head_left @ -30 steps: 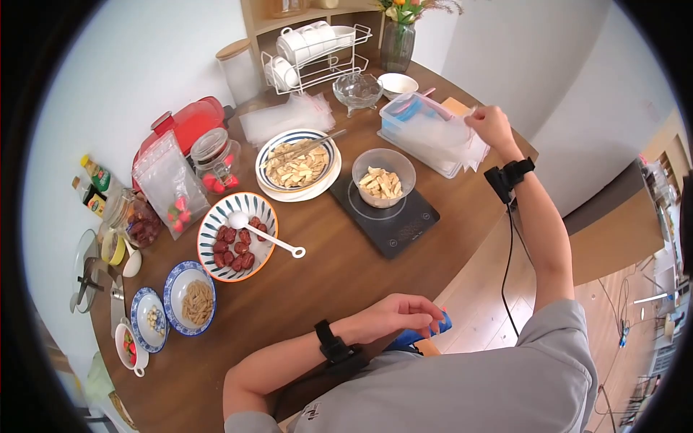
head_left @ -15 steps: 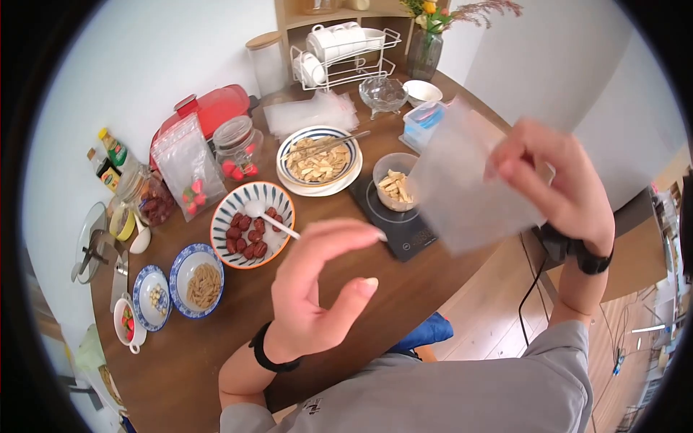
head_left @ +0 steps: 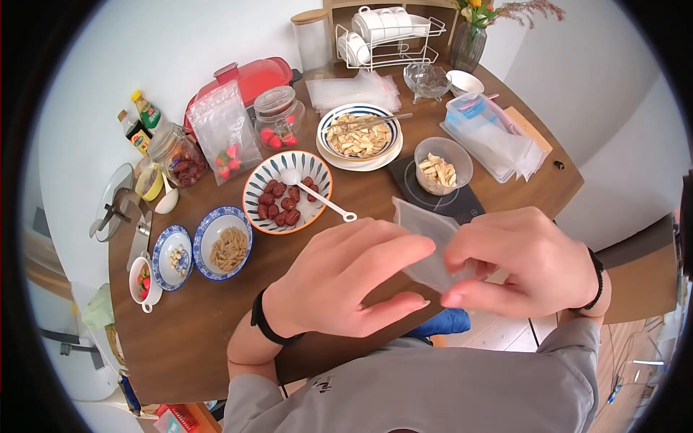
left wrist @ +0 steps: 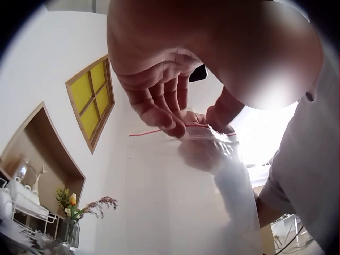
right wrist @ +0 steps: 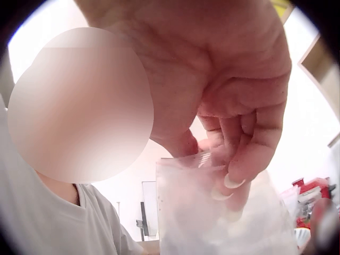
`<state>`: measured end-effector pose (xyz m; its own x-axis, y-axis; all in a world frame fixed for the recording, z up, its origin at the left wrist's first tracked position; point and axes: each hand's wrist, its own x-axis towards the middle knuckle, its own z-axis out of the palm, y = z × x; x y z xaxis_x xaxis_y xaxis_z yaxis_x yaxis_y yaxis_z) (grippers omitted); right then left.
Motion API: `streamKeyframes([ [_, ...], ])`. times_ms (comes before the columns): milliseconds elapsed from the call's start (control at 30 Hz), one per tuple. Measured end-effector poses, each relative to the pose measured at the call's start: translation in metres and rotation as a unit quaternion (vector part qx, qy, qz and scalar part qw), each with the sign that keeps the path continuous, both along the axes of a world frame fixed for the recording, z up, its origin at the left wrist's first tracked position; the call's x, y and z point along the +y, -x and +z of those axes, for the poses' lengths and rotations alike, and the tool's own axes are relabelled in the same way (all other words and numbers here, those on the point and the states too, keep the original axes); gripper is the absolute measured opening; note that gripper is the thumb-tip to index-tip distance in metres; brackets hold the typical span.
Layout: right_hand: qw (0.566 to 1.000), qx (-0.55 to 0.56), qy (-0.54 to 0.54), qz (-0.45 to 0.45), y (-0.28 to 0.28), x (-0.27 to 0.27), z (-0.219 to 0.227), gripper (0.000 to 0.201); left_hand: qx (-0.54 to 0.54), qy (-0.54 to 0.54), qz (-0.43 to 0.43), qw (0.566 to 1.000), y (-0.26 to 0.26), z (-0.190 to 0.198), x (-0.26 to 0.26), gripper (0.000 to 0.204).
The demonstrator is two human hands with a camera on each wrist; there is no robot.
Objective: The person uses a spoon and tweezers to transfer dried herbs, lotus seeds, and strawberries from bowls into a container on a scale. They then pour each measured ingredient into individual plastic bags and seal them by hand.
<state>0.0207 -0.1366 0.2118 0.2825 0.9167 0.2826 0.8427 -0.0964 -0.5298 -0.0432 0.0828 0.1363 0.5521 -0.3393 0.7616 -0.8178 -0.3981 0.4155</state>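
A clear zip-lock bag (head_left: 427, 254) with a red line along its top (left wrist: 146, 133) hangs in front of me. My right hand (head_left: 523, 263) pinches it near the top edge between thumb and curled fingers; the bag (right wrist: 212, 212) drapes below in the right wrist view. My left hand (head_left: 354, 278) is at the bag's other side, thumb and index finger apart, fingertips right at the zip edge in the left wrist view. Beyond the bag, a clear plastic bowl (head_left: 462, 162) of pale dried slices (head_left: 437, 172) stands on a black kitchen scale (head_left: 462, 206).
Left of the scale are a striped bowl of red dates (head_left: 254, 189), a plate of dried slices (head_left: 359, 136) and blue-rimmed bowls (head_left: 249, 242). A tub of bags (head_left: 498, 141) is at the right. Behind stand jars (head_left: 278, 115), a cup rack (head_left: 393, 54) and a vase (head_left: 469, 47).
My right hand has taken a bag from the tub side and brought it in front of my body. My left hand has risen from the table edge to meet it.
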Motion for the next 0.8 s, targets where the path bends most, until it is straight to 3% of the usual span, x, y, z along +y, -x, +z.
streamKeyframes([
  [33,1.000,0.023,0.003,0.003,-0.001,-0.004,0.003,0.023,0.001,0.000,-0.001,1.000,0.000,0.002,0.002,0.046],
  [100,0.999,0.047,0.006,0.002,-0.002,-0.011,0.004,0.026,0.046,-0.105,-0.011,0.993,0.000,0.005,0.006,0.033],
  [133,0.999,0.053,0.002,0.006,-0.003,-0.014,0.003,0.027,0.056,-0.073,-0.035,0.995,-0.002,-0.002,0.004,0.023],
  [300,0.995,0.067,0.031,0.063,-0.004,-0.023,0.002,0.027,0.021,-0.090,-0.092,0.991,-0.003,-0.009,0.002,0.018],
  [400,0.992,0.044,0.013,0.115,-0.007,-0.022,-0.006,0.025,-0.006,-0.019,-0.131,0.991,-0.002,-0.008,0.000,0.018],
  [500,0.993,-0.018,0.057,0.106,-0.006,-0.025,-0.007,0.024,0.021,0.012,-0.147,0.989,0.001,-0.001,0.003,0.019],
  [567,0.993,-0.095,0.042,0.059,-0.006,-0.031,-0.005,0.025,0.011,-0.017,-0.113,0.993,0.001,0.001,0.015,0.021],
  [600,0.993,-0.094,0.043,0.059,-0.005,-0.031,-0.006,0.025,-0.003,-0.003,-0.076,0.997,0.000,0.006,0.016,0.021],
  [700,0.996,-0.072,0.021,0.047,-0.004,-0.032,-0.009,0.028,-0.011,-0.007,-0.082,0.997,-0.001,0.004,0.012,0.020],
  [733,0.997,-0.064,-0.015,0.051,-0.004,-0.030,-0.015,0.029,-0.013,-0.020,-0.072,0.997,0.003,0.002,0.015,0.035],
  [767,0.996,-0.055,-0.050,0.054,-0.003,-0.029,-0.019,0.029,-0.014,-0.020,-0.071,0.997,0.002,0.003,0.014,0.035],
  [800,0.996,-0.056,-0.050,0.055,-0.003,-0.029,-0.020,0.029,0.002,0.043,-0.048,0.998,-0.001,0.006,0.011,0.051],
])
